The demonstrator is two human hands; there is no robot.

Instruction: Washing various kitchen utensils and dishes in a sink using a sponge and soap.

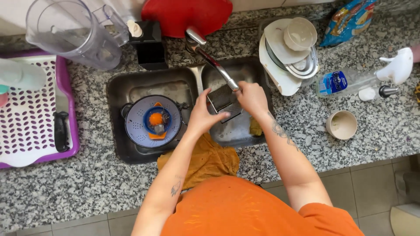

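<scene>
I hold a flat metal grater [222,98] over the right sink basin [236,131], just under the tap spout [218,69]. My right hand [251,98] grips its right end near the spout tip. My left hand [202,116] holds the lower left edge, thumb on the grater's face. A yellow sponge [255,126] lies in the basin below my right wrist. In the left basin [118,91] sits a pale blue colander [133,126] with an orange item and a small blue cup inside.
Stacked white dishes [286,52] stand right of the sink, with a clear bottle [345,81], a white spray bottle [398,65] and a beige cup [341,124]. A purple drying tray [30,113] and clear blender jug [70,32] are left. A mustard cloth [205,159] hangs over the counter edge.
</scene>
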